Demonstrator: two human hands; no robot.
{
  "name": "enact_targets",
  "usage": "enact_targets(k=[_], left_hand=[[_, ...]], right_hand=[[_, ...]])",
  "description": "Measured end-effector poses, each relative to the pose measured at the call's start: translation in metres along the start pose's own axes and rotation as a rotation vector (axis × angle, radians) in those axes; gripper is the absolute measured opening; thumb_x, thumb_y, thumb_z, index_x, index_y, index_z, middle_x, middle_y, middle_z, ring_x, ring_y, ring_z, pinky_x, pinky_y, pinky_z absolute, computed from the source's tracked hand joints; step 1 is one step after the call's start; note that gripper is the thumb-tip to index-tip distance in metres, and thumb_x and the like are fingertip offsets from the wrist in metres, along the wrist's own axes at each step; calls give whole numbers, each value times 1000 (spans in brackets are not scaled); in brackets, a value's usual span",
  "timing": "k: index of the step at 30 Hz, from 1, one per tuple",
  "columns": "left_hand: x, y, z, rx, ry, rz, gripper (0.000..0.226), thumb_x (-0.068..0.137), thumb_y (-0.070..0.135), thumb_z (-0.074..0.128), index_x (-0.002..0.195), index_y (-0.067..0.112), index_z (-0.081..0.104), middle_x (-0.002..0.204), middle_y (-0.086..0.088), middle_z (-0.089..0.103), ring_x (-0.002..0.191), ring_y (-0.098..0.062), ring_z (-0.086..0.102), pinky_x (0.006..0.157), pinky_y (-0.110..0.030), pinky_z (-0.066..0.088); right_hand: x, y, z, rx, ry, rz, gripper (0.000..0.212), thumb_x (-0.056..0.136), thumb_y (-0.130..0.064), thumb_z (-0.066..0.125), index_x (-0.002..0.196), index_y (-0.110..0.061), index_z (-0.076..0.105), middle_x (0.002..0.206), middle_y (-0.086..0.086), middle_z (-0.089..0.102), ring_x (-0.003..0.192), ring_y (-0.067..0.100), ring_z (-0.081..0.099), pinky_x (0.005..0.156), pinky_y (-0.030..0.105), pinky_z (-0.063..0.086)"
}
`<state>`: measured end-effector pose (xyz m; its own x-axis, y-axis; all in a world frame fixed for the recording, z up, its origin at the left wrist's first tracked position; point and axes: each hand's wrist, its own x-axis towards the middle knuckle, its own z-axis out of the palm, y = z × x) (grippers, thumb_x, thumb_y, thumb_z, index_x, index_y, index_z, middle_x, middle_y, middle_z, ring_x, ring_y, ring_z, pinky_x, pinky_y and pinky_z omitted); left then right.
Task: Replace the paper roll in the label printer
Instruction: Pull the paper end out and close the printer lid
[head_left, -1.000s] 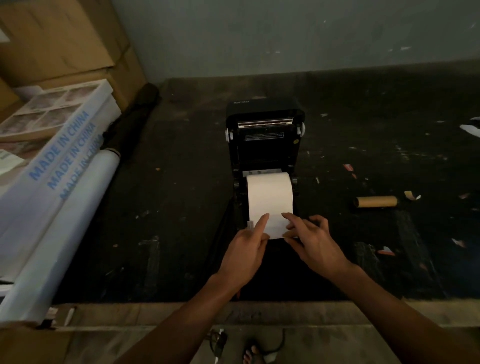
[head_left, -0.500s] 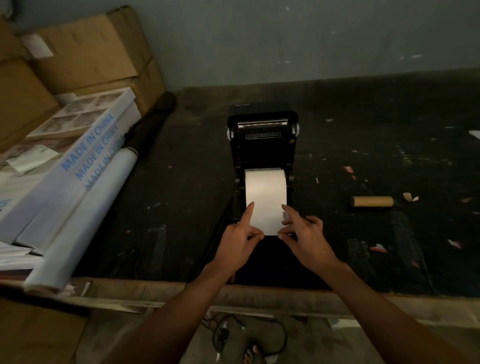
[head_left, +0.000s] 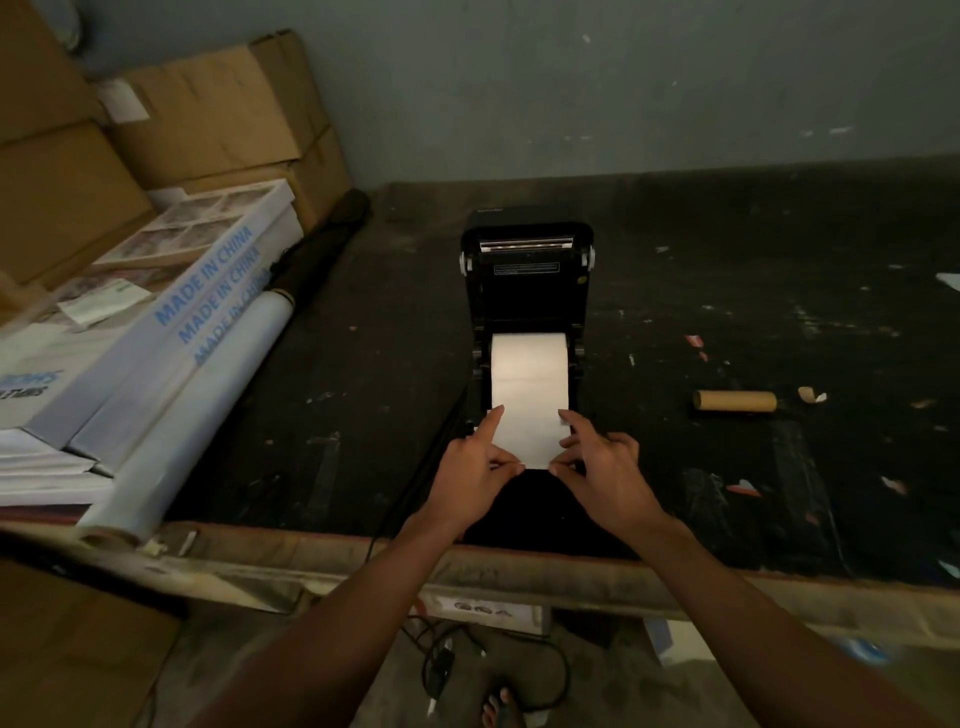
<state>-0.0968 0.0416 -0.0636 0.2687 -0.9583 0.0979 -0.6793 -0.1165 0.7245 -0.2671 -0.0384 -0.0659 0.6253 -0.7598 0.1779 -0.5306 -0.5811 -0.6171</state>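
A black label printer (head_left: 527, 291) stands on the dark table (head_left: 727, 260) with its lid tilted back and open. A white paper roll (head_left: 529, 364) sits in its bay, and a strip of paper (head_left: 527, 441) runs forward over the front. My left hand (head_left: 475, 475) pinches the strip's left front corner, index finger stretched along the edge. My right hand (head_left: 605, 475) pinches the right front corner the same way. An empty brown cardboard core (head_left: 734, 400) lies on the table to the right of the printer.
Cardboard boxes (head_left: 218, 114) are stacked at the back left. White boxes printed MADE IN CHINA (head_left: 171, 332) and a long white roll (head_left: 192, 415) lie along the left side. Paper scraps (head_left: 810, 396) dot the right of the table. Cables (head_left: 447, 665) lie on the floor below.
The camera has tilted up and back, so the boxes show more. Both hands have shifted from flat on the strip to pinching its front corners.
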Motion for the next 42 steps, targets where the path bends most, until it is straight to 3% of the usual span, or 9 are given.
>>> enact_targets(k=[3, 8, 14, 24, 33, 36, 38, 40, 42], left_hand=[[-4, 1, -1, -13, -21, -15, 80, 82, 14, 73, 147, 13, 26, 102, -7, 73, 97, -15, 67, 91, -19, 46], [-11, 1, 0, 1, -16, -19, 81, 81, 14, 74, 147, 12, 27, 99, -7, 74, 94, -12, 66, 80, 3, 35], [-20, 4, -1, -8, -34, -15, 81, 80, 13, 74, 146, 10, 28, 99, -7, 74, 93, -7, 64, 79, 5, 34], [-30, 7, -3, -5, -56, -39, 77, 81, 13, 73, 146, 13, 31, 99, -5, 74, 95, -10, 67, 92, -18, 45], [-10, 5, -28, -85, -273, -1, 84, 79, 22, 76, 147, 18, 28, 97, 1, 74, 92, 1, 66, 92, -15, 46], [29, 15, -63, -171, -154, 25, 78, 79, 20, 76, 144, 17, 34, 91, 13, 72, 87, 4, 66, 86, -13, 47], [65, 27, -93, -218, -8, 45, 75, 79, 20, 75, 144, 18, 36, 96, 8, 72, 86, 6, 66, 81, -7, 45], [104, 39, -121, -250, 108, 70, 76, 80, 22, 74, 145, 20, 33, 105, 2, 69, 86, 9, 64, 75, -3, 43], [144, 51, -144, -248, 194, 74, 80, 81, 28, 73, 147, 21, 28, 114, 2, 65, 88, 10, 63, 74, -4, 44]], right_hand=[[-5, -1, 2, 3, 1, -4, 68, 83, -18, 67, 141, -20, 30, 99, -6, 71, 118, 11, 52, 107, 39, 20], [-13, -2, 3, 13, 8, 0, 67, 83, -19, 68, 140, -19, 32, 98, -7, 71, 117, 11, 53, 107, 39, 20], [-22, -3, 4, 18, 24, -16, 66, 83, -18, 68, 139, -18, 34, 95, -7, 72, 115, 11, 54, 104, 38, 21], [-28, -3, 6, 33, 6, 8, 66, 82, -20, 70, 138, -21, 35, 97, -8, 72, 115, 11, 54, 107, 40, 22], [-10, -2, -11, 95, -132, -14, 68, 81, -29, 70, 139, -26, 34, 97, -14, 70, 115, 4, 53, 109, 41, 25], [16, -5, -41, 240, -49, 2, 68, 80, -35, 69, 138, -26, 36, 88, -26, 66, 97, -16, 51, 93, 12, 35], [45, -11, -68, 279, 91, 7, 63, 81, -34, 68, 136, -24, 39, 91, -25, 66, 91, -19, 50, 78, -5, 29], [79, -20, -94, 279, 207, 3, 58, 83, -35, 66, 135, -23, 42, 102, -19, 66, 95, -14, 49, 75, -7, 27], [117, -28, -115, 308, 256, 18, 56, 85, -35, 63, 135, -22, 41, 114, -12, 64, 101, -8, 49, 82, 1, 32]])
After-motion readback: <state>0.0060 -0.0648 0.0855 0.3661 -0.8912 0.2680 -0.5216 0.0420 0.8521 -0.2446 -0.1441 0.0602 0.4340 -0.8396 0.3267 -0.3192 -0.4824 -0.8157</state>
